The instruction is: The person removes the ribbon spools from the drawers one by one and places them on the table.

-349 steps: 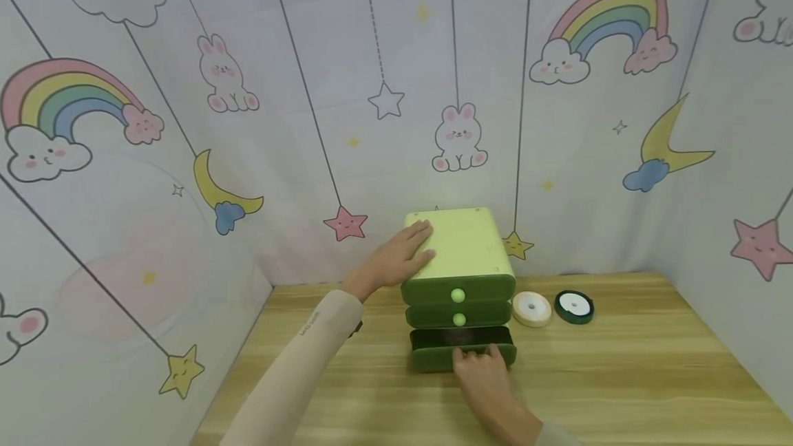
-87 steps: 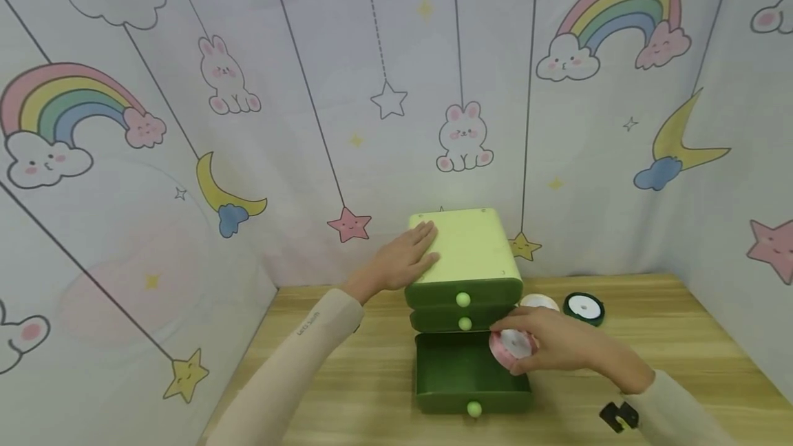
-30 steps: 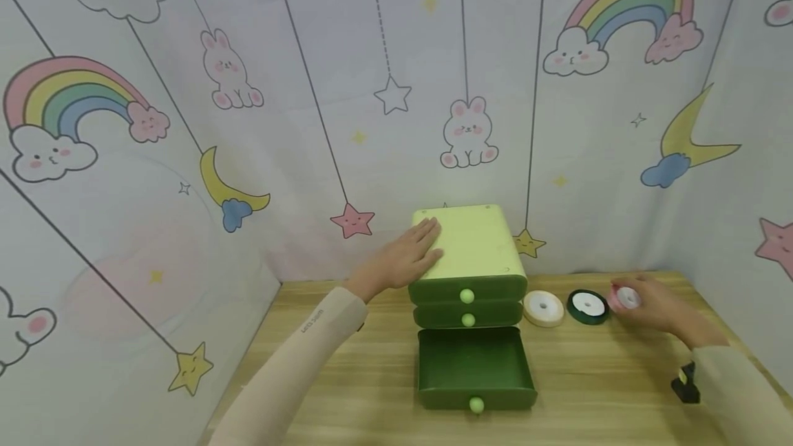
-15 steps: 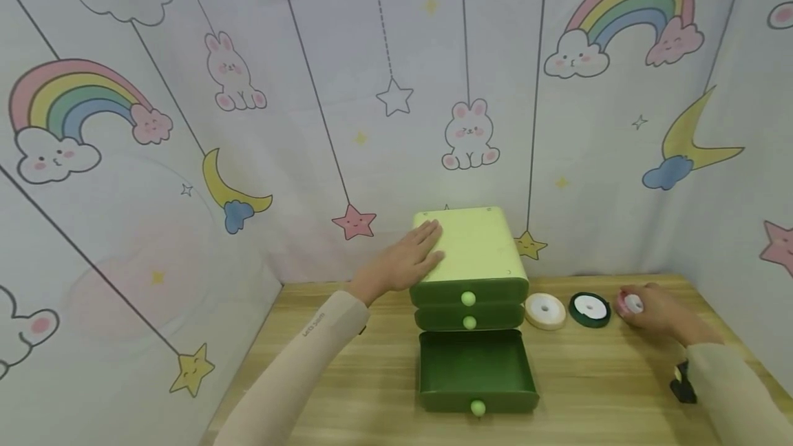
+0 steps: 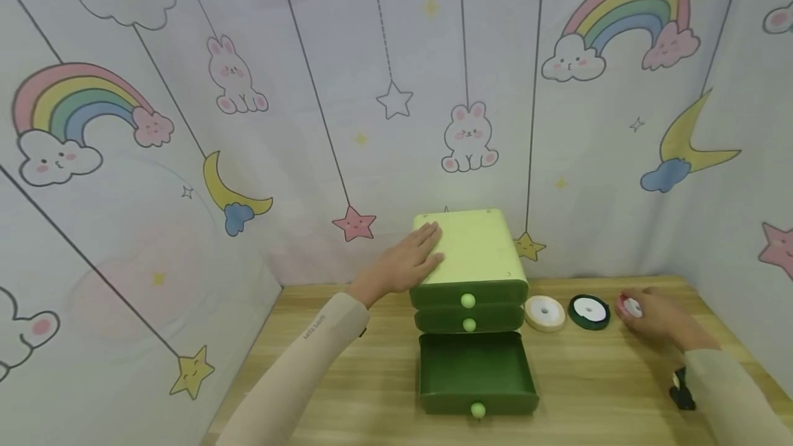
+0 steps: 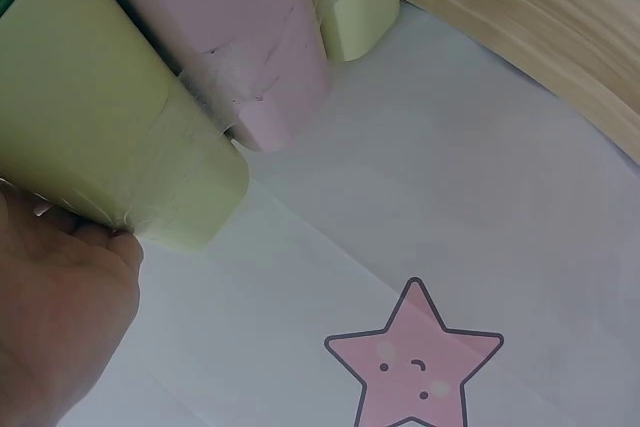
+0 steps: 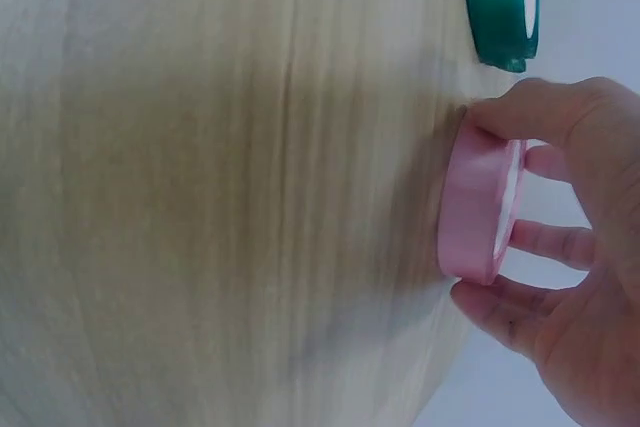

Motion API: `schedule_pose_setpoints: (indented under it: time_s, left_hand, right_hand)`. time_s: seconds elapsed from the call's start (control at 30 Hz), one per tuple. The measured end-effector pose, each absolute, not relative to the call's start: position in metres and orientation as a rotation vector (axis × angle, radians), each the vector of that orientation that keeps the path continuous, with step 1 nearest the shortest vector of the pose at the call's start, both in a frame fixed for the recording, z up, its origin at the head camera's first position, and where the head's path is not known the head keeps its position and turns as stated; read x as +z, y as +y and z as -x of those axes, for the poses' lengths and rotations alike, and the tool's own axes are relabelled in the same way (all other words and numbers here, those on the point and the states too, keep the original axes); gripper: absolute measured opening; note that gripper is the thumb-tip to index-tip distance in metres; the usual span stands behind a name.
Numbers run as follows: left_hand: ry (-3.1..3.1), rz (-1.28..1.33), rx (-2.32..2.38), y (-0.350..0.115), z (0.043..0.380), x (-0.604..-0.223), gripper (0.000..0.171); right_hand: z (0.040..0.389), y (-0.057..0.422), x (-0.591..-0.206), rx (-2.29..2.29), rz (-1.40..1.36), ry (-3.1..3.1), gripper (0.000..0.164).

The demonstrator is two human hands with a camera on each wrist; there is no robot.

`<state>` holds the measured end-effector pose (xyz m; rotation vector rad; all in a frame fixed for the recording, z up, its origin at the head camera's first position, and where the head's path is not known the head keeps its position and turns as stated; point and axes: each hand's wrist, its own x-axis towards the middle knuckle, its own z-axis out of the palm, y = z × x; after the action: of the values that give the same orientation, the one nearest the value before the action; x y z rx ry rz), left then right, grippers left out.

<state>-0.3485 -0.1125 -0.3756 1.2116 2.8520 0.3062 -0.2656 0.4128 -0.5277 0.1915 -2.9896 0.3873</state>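
A small drawer cabinet (image 5: pixel 471 246) with a pale yellow-green top stands at the back of the table. My left hand (image 5: pixel 399 265) rests with straight fingers on the left part of its top. The bottom drawer (image 5: pixel 473 370) is pulled out and bare inside; the two drawers above it are closed. Over at the right, my right hand (image 5: pixel 659 316) holds a roll of pink ribbon (image 7: pixel 473 212) by its edge, thumb on one side and fingers on the other. The roll lies flat at the tabletop, beside a roll of dark green ribbon (image 5: pixel 589 311).
A cream ribbon roll (image 5: pixel 544 312) lies between the cabinet and the green roll. Behind the wooden table (image 5: pixel 334 377) hangs a patterned cloth (image 5: pixel 310 88), which also runs along both sides. A small black object (image 5: pixel 681 391) shows at the right sleeve.
The bottom drawer was pulled further out, and my right hand carried the pink ribbon roll from it to the table, right of the green roll. My left hand has stayed on the cabinet.
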Motion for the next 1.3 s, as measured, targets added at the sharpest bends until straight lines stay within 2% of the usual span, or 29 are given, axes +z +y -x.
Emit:
schedule_pose_setpoints:
  time_s: [0.17,0.37,0.43,0.8,1.03,1.3]
  left_hand:
    - [2.838,-1.223,0.315,-0.113,0.347,-0.376,0.073]
    - [2.855,-1.238,0.326,-0.112,0.348,-0.376,0.072]
    - [2.859,-1.237,0.322,-0.112,0.348,-0.377,0.072]
    - [2.859,-1.239,0.312,-0.113,0.35,-0.377,0.073]
    - [2.868,-1.258,0.328,-0.113,0.351,-0.38,0.072]
    - [2.859,-1.255,0.326,-0.113,0.352,-0.38,0.072]
  right_hand:
    - [0.263,0.408,-0.525,0.433,-0.191,-2.942,0.045]
    - [0.258,0.39,-0.502,0.436,-0.183,-2.91,0.063]
    - [0.255,0.381,-0.497,0.426,-0.204,-2.893,0.064]
    - [0.239,0.332,-0.489,0.432,-0.308,-2.776,0.047]
    - [0.223,0.296,-0.492,0.481,-0.479,-2.601,0.035]
    - [0.207,0.26,-0.488,0.471,-0.55,-2.58,0.031]
